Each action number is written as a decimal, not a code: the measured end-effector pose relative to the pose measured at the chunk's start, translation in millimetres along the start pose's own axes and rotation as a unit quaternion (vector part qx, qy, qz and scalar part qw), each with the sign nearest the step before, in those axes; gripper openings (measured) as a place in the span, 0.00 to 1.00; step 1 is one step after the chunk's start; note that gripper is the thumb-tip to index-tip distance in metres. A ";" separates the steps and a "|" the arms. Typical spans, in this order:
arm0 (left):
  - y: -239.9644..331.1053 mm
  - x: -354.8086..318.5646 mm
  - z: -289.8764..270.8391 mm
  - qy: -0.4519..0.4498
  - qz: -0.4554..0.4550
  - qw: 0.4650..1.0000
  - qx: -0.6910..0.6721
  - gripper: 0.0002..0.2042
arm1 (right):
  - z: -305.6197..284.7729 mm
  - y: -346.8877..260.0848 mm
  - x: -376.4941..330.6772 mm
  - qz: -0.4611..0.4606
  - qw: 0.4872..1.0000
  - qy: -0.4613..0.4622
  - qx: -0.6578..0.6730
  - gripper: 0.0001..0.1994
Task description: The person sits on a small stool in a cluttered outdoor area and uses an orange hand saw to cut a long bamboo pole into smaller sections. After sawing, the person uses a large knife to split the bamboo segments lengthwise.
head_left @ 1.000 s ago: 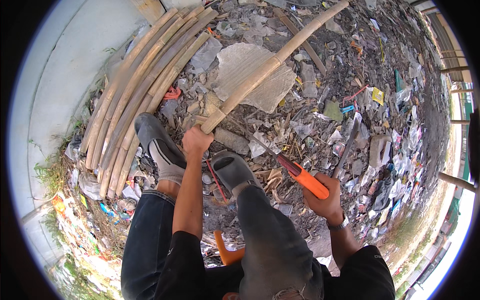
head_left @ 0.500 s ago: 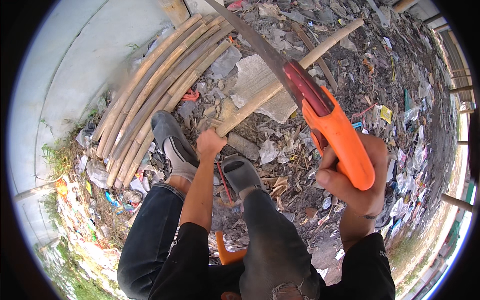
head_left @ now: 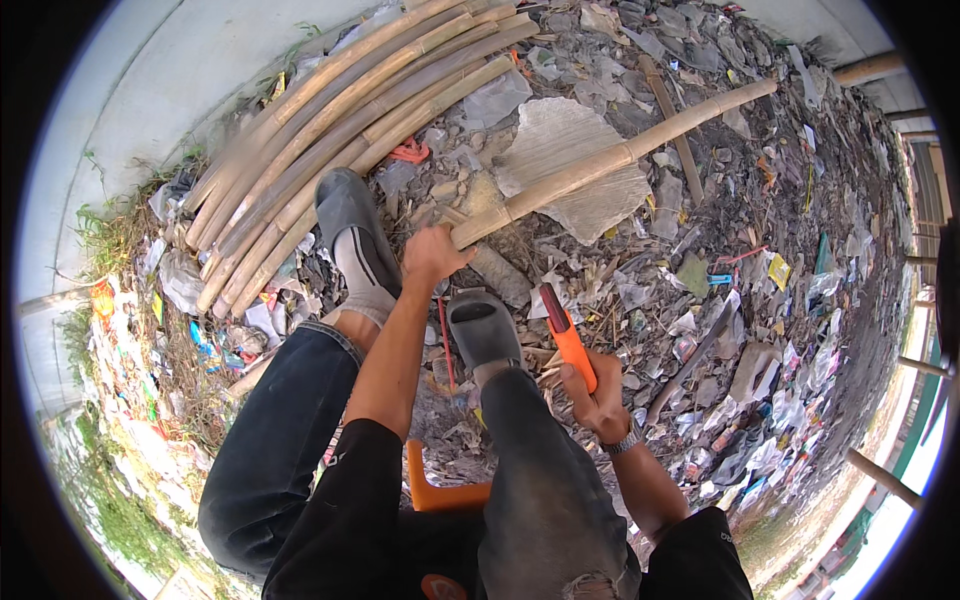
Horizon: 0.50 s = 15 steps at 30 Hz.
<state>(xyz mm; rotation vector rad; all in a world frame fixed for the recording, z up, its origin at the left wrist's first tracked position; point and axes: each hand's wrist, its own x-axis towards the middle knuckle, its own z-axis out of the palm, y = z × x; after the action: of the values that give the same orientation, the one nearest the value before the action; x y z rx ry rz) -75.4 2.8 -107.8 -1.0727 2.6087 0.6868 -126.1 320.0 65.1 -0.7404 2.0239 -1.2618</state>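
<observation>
My left hand (head_left: 433, 257) is closed on the near end of a bamboo pole (head_left: 610, 160), low between my two feet. The pole slants away to the far right, passing over a flat grey stone slab (head_left: 575, 165). My right hand (head_left: 598, 400) is wrapped round the orange handle of a hand saw (head_left: 573, 355), to the right of my right foot and apart from the pole. A dark red section juts from the handle's front. The saw's blade does not show clearly from this angle.
Several bamboo poles (head_left: 340, 130) lie side by side at the far left, near a pale wall (head_left: 150, 100). My grey shoes (head_left: 482, 328) stand on littered ground. An orange angled piece (head_left: 440, 492) shows below me. A narrow wooden strip (head_left: 672, 125) lies beyond the pole.
My right hand has lowered the saw toward the ground, nearer my right foot; its long blade was plain to see before. My left hand keeps its hold on the pole. The view has shifted somewhat.
</observation>
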 end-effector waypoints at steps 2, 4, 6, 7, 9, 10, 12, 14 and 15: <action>-6.8 2.8 5.1 0.007 -0.001 1.000 0.000 0.29 | -7.5 8.9 -12.7 0.018 1.000 -0.010 -0.007 0.17; -20.2 5.8 16.8 0.022 0.011 1.000 -0.012 0.29 | -15.8 3.9 -28.7 0.000 1.000 -0.030 -0.001 0.18; -12.2 2.8 8.0 0.013 0.020 1.000 -0.012 0.30 | -24.8 7.0 -53.5 -0.002 0.999 -0.043 -0.002 0.18; -8.8 1.5 5.6 0.007 0.025 1.000 -0.013 0.30 | -29.1 9.9 -69.5 0.002 0.999 -0.046 -0.004 0.18; -20.7 4.1 5.7 -0.003 0.065 0.998 -0.020 0.30 | -31.0 13.2 -89.1 0.008 0.999 -0.050 -0.003 0.19; -22.3 4.6 3.8 -0.007 0.087 0.996 -0.025 0.30 | -31.3 12.9 -94.1 0.013 0.999 -0.046 -0.005 0.19; -18.3 2.7 5.9 0.005 0.060 0.998 -0.035 0.30 | -26.8 13.4 -94.9 0.009 1.000 -0.017 0.007 0.19; -16.7 -4.2 10.4 0.019 0.029 0.998 -0.045 0.32 | -14.8 25.4 -72.2 0.008 1.000 -0.007 -0.004 0.17; -17.0 -6.7 14.4 0.028 0.012 0.998 -0.055 0.32 | -1.1 35.5 -43.0 0.024 1.000 0.009 -0.004 0.16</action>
<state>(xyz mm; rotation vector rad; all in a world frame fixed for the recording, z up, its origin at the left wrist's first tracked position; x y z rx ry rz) -58.1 3.5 -123.3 -1.1087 2.6630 0.8249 -104.0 365.8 42.3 -0.6822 2.0497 -1.2386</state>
